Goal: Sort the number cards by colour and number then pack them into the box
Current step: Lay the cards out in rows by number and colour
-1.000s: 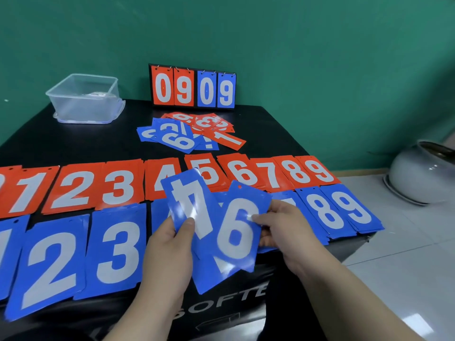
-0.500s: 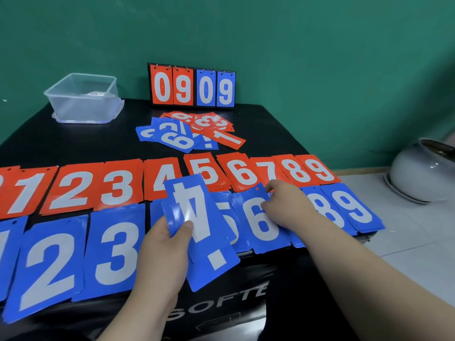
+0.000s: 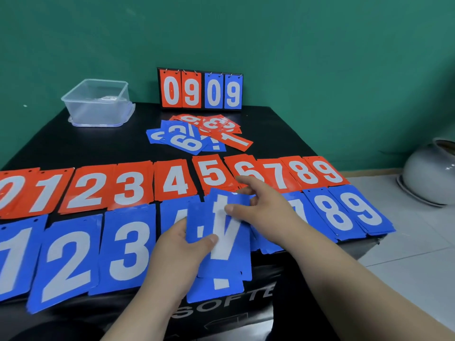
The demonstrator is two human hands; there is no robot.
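The black bench (image 3: 103, 148) carries two rows of sorted stacks. The far red row (image 3: 130, 185) counts ten, 0 to 9. In the near blue row (image 3: 71, 257) seven stacks can be read: 1, 2, 3, 4, 7, 8 and 9; the rest are hidden by the hands or cut off at the left edge. One clear box (image 3: 96, 104) stands far left, one scoreboard (image 3: 200, 91) with four cards at the far edge, and one loose pile (image 3: 197, 136) of red and blue cards before it.

The left hand (image 3: 179, 252) grips a fan of at least three blue cards. The top blue 4 card (image 3: 229, 242) lies long axis near-to-far, its digit upside down. The blue 4 stack (image 3: 172, 212) sits just left and far of that card, nearer the left hand. The right hand (image 3: 268, 210) lays its thumb on the card's face with its fingers spread past the far edge; I cannot tell whether it pinches. The card likely needs a half turn before landing.
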